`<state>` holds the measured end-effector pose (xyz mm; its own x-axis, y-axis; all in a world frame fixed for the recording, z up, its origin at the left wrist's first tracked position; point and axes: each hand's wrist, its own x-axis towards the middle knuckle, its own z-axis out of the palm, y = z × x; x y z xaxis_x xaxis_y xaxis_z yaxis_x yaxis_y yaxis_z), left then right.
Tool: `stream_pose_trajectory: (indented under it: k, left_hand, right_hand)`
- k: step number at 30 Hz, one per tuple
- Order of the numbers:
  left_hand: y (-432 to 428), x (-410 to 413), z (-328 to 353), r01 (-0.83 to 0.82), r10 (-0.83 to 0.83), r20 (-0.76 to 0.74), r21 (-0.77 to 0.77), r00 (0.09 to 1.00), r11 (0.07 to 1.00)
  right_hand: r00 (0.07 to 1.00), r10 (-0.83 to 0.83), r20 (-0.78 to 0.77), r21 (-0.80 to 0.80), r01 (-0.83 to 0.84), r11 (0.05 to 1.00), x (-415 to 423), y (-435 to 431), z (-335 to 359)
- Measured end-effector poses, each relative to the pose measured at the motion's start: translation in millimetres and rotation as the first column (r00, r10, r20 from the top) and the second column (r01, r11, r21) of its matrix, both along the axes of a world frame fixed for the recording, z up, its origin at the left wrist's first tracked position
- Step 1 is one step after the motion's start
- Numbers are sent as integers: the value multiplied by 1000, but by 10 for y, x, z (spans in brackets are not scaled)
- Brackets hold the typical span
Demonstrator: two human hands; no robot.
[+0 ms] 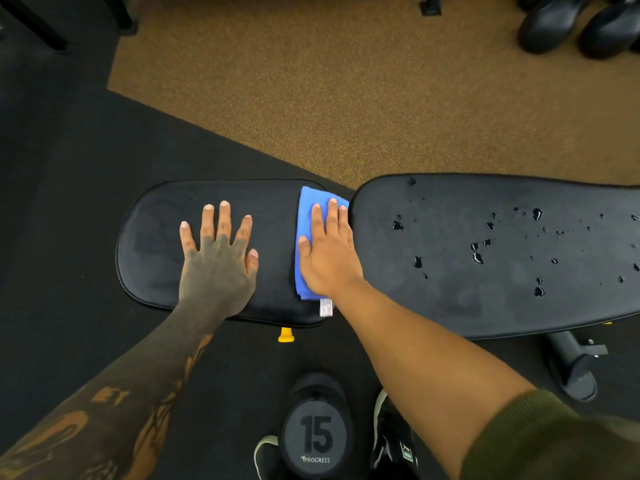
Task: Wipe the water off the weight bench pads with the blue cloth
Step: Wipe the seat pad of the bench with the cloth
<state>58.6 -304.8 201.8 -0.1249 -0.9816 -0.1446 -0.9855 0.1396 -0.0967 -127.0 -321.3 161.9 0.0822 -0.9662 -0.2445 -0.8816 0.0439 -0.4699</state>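
A black weight bench lies across the view in two pads. The smaller seat pad (156,237) on the left looks dull, with no standing drops. The long back pad (450,299) on the right carries many water drops (477,252). A folded blue cloth (306,216) with a white tag lies at the right end of the seat pad, by the gap between the pads. My right hand (329,254) presses flat on the cloth, fingers together. My left hand (218,258) rests flat on the seat pad with its fingers spread, holding nothing.
A black dumbbell marked 15 (317,434) stands on the dark floor between my shoes. A yellow adjustment knob (286,335) pokes out under the seat pad. The bench foot (571,368) sits lower right. Tan speckled flooring lies beyond, with dark dumbbells (554,26) top right.
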Motion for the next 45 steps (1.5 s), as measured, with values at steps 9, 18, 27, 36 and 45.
stream_pose_trajectory:
  k: [9,18,27,36,45]
  left_hand:
    - [-5,-12,15,-23,23,0,-11,1000,1000]
    - [3,-22,6,-29,29,18,0,999,1000]
    - [-41,-353,-30,-63,62,-80,-15,995,998]
    - [-63,-533,-73,-97,96,-108,-1,989,995]
    - [-88,-946,-93,-28,29,-154,8,988,1000]
  right_hand:
    - [964,266,-23,-93,-267,959,-68,164,52]
    - [985,173,1,5,-173,985,-43,-375,79]
    - [956,-292,17,6,291,957,-99,-365,244]
    - [788,-551,275,452,399,798,-136,-468,345]
    - [766,-452,458,363,304,881,-761,-416,411]
